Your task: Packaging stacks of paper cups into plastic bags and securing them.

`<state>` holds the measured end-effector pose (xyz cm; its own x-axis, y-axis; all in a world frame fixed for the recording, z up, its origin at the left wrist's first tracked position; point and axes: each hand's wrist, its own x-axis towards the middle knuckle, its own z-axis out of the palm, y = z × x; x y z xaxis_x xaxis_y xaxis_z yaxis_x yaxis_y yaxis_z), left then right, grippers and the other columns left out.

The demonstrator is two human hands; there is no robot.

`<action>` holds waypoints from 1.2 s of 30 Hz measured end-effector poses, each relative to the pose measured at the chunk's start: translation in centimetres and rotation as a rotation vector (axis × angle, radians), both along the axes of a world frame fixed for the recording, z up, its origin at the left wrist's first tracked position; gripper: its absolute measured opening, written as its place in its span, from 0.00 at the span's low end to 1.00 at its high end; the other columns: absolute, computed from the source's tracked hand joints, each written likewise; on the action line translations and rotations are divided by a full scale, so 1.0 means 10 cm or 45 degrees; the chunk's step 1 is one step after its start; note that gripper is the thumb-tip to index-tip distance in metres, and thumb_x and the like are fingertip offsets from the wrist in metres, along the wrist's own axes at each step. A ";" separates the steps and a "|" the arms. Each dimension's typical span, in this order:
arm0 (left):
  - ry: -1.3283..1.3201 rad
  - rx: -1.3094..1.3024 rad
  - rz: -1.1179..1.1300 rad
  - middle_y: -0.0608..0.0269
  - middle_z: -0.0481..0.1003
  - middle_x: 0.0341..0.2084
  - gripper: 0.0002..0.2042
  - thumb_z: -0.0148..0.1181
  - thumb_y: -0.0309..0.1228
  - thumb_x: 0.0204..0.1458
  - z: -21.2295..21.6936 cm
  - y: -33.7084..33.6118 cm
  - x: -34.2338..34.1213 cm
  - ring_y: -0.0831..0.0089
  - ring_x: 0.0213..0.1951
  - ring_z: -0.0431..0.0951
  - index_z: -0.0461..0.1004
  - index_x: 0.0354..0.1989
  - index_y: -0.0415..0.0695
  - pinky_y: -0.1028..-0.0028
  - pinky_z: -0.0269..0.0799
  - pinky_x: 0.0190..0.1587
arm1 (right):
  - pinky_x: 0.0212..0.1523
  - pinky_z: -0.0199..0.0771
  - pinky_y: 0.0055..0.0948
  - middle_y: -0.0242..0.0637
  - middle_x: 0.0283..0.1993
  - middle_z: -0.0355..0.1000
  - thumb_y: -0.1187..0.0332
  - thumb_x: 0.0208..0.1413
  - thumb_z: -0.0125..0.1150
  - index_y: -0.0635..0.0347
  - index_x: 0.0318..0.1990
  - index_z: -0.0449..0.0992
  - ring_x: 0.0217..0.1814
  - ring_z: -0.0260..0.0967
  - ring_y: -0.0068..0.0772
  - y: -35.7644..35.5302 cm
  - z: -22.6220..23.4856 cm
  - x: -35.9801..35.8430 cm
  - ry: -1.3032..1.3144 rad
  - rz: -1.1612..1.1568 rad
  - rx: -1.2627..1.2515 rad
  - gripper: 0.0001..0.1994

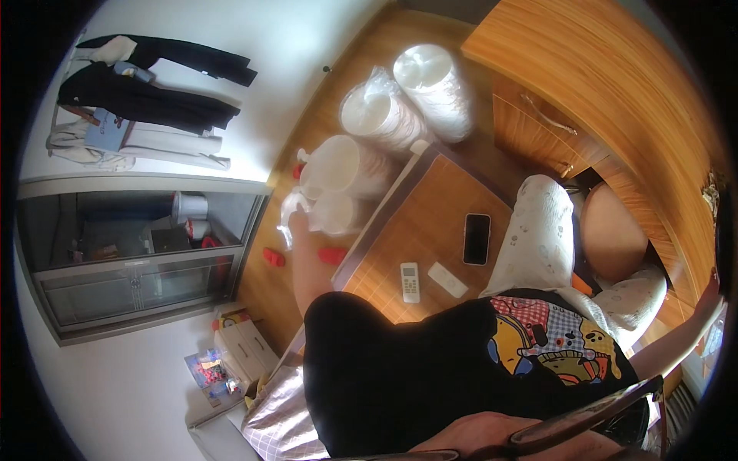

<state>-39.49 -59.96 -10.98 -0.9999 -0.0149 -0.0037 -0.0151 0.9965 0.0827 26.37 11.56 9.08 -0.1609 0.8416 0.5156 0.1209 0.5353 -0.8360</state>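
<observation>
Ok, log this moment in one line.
left hand: at white plastic bag | right hand: near wooden desk | grips: unclear | phone: beside remote

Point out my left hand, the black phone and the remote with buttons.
Left hand (299,220): head view, its middle.
Black phone (477,240): head view, mid-screen.
Remote with buttons (411,286): head view, its keypad.

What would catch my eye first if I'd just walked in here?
Probably the stacks of white round containers near the top centre, with the left hand at crumpled white plastic beside them. Next, the bright cartoon print on the black shirt at lower right, then the dark-screened phone near the middle.
</observation>
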 end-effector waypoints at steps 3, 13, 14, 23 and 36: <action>-0.004 -0.128 0.062 0.34 0.75 0.42 0.34 0.30 0.53 0.62 -0.13 -0.17 -0.08 0.40 0.48 0.74 0.72 0.48 0.30 0.54 0.67 0.53 | 0.39 0.63 0.31 0.35 0.30 0.65 0.67 0.53 0.59 0.60 0.34 0.71 0.35 0.64 0.30 -0.24 -0.01 -0.11 -0.085 0.071 -0.027 0.07; 0.038 0.050 0.528 0.40 0.77 0.40 0.27 0.45 0.49 0.58 -0.31 -0.68 -0.22 0.50 0.44 0.79 0.77 0.42 0.33 0.59 0.74 0.47 | 0.42 0.63 0.32 0.36 0.34 0.66 0.65 0.54 0.57 0.60 0.37 0.71 0.38 0.64 0.31 -1.32 -0.30 -0.58 -0.290 0.396 -0.122 0.09; 0.005 0.005 0.465 0.40 0.77 0.40 0.27 0.46 0.49 0.58 -0.33 -0.71 -0.21 0.50 0.43 0.79 0.77 0.42 0.33 0.59 0.74 0.47 | 0.43 0.63 0.32 0.36 0.34 0.66 0.65 0.54 0.57 0.60 0.37 0.71 0.38 0.64 0.31 -1.46 -0.32 -0.63 -0.309 0.422 -0.125 0.09; -0.260 -0.429 -0.073 0.41 0.78 0.40 0.27 0.51 0.51 0.55 -0.53 -1.16 -0.03 0.52 0.43 0.79 0.78 0.39 0.33 0.59 0.75 0.46 | 0.46 0.62 0.33 0.38 0.37 0.66 0.64 0.55 0.55 0.60 0.40 0.71 0.41 0.64 0.33 -2.75 -0.95 -1.21 -0.468 0.700 -0.180 0.10; 0.386 0.932 1.186 0.47 0.79 0.34 0.37 0.61 0.61 0.45 -0.82 -0.87 -0.02 0.58 0.33 0.81 0.75 0.36 0.28 0.63 0.76 0.35 | 0.50 0.62 0.34 0.39 0.41 0.67 0.62 0.57 0.53 0.59 0.43 0.70 0.46 0.64 0.34 -4.80 -1.86 -1.53 -0.820 1.073 -0.311 0.12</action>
<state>-39.70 -68.67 -19.17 -0.5701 -0.8176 -0.0805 -0.5806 0.3316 0.7436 11.03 -36.46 -9.48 -0.9147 0.4023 -0.0388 0.2466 0.4795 -0.8422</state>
